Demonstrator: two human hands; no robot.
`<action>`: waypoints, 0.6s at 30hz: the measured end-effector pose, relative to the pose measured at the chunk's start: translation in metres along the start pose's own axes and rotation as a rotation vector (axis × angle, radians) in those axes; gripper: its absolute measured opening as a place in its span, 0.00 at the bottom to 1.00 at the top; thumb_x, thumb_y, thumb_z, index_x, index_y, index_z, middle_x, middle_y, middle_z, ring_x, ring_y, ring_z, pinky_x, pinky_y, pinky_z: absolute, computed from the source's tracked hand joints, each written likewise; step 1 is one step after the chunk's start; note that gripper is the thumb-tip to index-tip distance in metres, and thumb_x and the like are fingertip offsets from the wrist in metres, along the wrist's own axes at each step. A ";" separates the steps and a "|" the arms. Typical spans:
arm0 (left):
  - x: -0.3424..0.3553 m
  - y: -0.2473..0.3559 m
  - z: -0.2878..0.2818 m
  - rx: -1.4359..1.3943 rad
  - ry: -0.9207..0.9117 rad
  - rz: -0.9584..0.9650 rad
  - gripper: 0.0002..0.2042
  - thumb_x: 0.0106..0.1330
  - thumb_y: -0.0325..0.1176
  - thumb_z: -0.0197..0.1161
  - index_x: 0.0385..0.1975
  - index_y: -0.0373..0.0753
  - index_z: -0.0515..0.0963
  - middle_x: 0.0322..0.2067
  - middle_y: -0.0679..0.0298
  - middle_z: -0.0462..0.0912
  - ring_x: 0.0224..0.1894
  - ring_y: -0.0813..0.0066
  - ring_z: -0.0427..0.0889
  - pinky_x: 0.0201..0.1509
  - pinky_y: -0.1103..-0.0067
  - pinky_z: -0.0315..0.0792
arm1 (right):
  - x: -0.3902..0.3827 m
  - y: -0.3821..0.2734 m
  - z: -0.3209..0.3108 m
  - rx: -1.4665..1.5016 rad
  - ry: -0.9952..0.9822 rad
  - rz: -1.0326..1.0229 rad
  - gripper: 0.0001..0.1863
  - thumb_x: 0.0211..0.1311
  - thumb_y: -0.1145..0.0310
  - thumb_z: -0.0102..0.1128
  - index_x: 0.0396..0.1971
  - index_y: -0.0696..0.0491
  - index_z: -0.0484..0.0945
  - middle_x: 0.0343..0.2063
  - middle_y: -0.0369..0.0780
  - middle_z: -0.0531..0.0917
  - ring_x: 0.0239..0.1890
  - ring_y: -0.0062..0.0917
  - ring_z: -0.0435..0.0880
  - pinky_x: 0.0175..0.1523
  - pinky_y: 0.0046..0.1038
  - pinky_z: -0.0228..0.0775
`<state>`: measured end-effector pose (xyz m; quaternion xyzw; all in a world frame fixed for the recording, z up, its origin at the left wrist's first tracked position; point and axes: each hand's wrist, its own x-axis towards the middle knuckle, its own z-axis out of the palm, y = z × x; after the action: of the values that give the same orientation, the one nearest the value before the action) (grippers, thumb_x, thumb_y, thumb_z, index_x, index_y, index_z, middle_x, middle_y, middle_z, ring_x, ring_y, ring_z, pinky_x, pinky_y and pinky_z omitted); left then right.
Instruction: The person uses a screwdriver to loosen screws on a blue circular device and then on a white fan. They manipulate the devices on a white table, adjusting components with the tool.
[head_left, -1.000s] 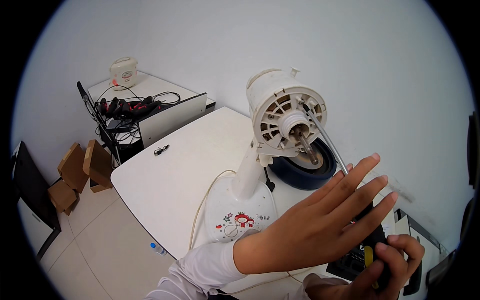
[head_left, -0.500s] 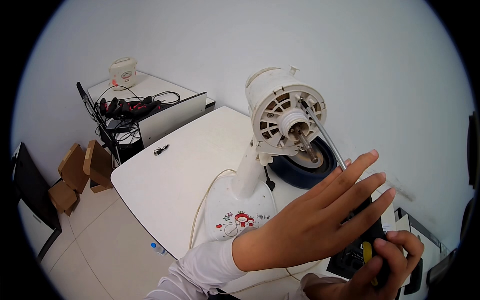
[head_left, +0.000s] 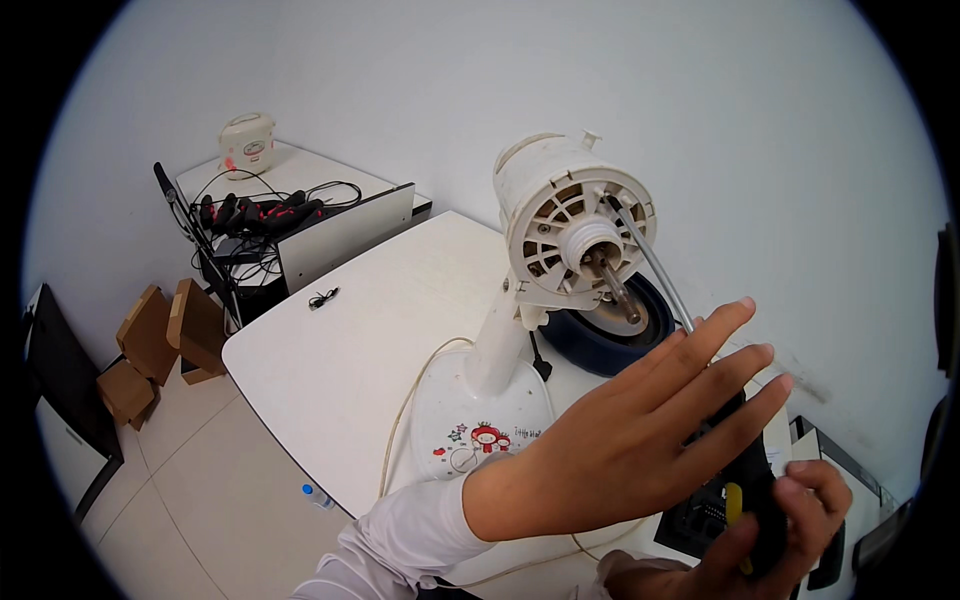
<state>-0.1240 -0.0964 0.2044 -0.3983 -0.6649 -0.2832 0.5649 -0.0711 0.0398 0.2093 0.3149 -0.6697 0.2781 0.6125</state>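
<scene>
A screwdriver slants up to the front of a white fan motor housing, its tip at a hole near the upper rim. The housing's slotted face, threaded collar and bare metal shaft show. Around the black and yellow handle, the fingers of my right hand are curled. My left hand lies across the screwdriver where shaft meets handle, fingers stretched and spread; its palm side is hidden. Below the housing, the fan's post rises from a white base with cartoon decals, partly covered by my left wrist.
A dark blue ring-shaped wheel lies behind the fan on the white table. A pale cord curves beside the base. A black tray-like case sits under my hands. Cardboard boxes and a bottle stand on the floor.
The motor housing and screwdriver tip sit very slightly further right. My right fingers have shifted a little around the handle, the upper ones slightly looser. My left hand is almost unmoved.
</scene>
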 end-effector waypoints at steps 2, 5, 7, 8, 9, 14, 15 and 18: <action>0.002 0.001 -0.001 -0.007 0.012 0.003 0.18 0.54 0.26 0.55 0.46 0.31 0.70 0.45 0.52 0.70 0.56 0.50 0.67 0.48 0.68 0.73 | 0.003 0.006 -0.007 0.001 0.005 -0.069 0.18 0.51 0.62 0.65 0.37 0.58 0.73 0.29 0.44 0.75 0.32 0.30 0.76 0.39 0.27 0.67; 0.002 0.002 -0.003 -0.011 0.017 0.001 0.18 0.53 0.26 0.55 0.46 0.31 0.71 0.46 0.52 0.70 0.55 0.50 0.68 0.47 0.69 0.73 | -0.002 0.007 -0.007 0.109 0.040 -0.047 0.25 0.46 0.61 0.70 0.40 0.57 0.69 0.29 0.44 0.75 0.33 0.31 0.76 0.39 0.26 0.66; 0.001 0.001 -0.004 -0.009 0.021 0.002 0.18 0.53 0.26 0.55 0.46 0.31 0.71 0.46 0.52 0.70 0.54 0.50 0.69 0.47 0.70 0.73 | -0.004 0.004 -0.002 0.149 0.108 -0.021 0.26 0.45 0.60 0.71 0.39 0.56 0.69 0.29 0.44 0.75 0.34 0.31 0.76 0.39 0.26 0.66; 0.001 0.001 -0.005 -0.008 0.029 0.002 0.18 0.53 0.26 0.55 0.46 0.31 0.71 0.46 0.52 0.70 0.54 0.51 0.69 0.47 0.71 0.73 | -0.005 0.003 0.000 0.169 0.142 -0.008 0.26 0.44 0.60 0.72 0.39 0.56 0.69 0.29 0.44 0.75 0.34 0.31 0.76 0.39 0.26 0.66; 0.000 0.001 -0.005 -0.006 0.036 0.001 0.18 0.53 0.25 0.55 0.46 0.31 0.71 0.46 0.52 0.70 0.53 0.51 0.70 0.47 0.72 0.73 | -0.006 0.002 0.001 0.163 0.152 -0.009 0.26 0.43 0.59 0.72 0.38 0.56 0.69 0.29 0.44 0.75 0.34 0.30 0.76 0.39 0.25 0.66; -0.001 -0.002 -0.005 -0.005 0.069 0.003 0.18 0.53 0.25 0.55 0.46 0.33 0.73 0.46 0.53 0.70 0.53 0.51 0.70 0.47 0.73 0.73 | -0.007 0.004 -0.001 0.151 0.145 -0.035 0.27 0.41 0.60 0.74 0.38 0.54 0.69 0.31 0.45 0.75 0.34 0.30 0.75 0.36 0.23 0.68; 0.000 -0.002 -0.004 -0.005 0.080 0.006 0.18 0.53 0.26 0.56 0.46 0.33 0.73 0.46 0.53 0.70 0.53 0.51 0.70 0.47 0.73 0.73 | -0.007 0.004 -0.001 0.147 0.163 -0.062 0.26 0.41 0.61 0.74 0.38 0.53 0.70 0.31 0.45 0.74 0.35 0.30 0.75 0.37 0.23 0.68; 0.004 -0.001 -0.008 -0.006 0.166 -0.016 0.20 0.49 0.25 0.59 0.46 0.35 0.74 0.45 0.54 0.70 0.50 0.52 0.72 0.43 0.74 0.73 | -0.008 0.003 -0.002 0.157 0.152 -0.115 0.23 0.42 0.68 0.73 0.38 0.50 0.70 0.36 0.45 0.73 0.38 0.31 0.75 0.40 0.23 0.68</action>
<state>-0.1214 -0.1027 0.2100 -0.3697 -0.6182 -0.3215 0.6146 -0.0722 0.0438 0.2018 0.3779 -0.5782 0.3171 0.6499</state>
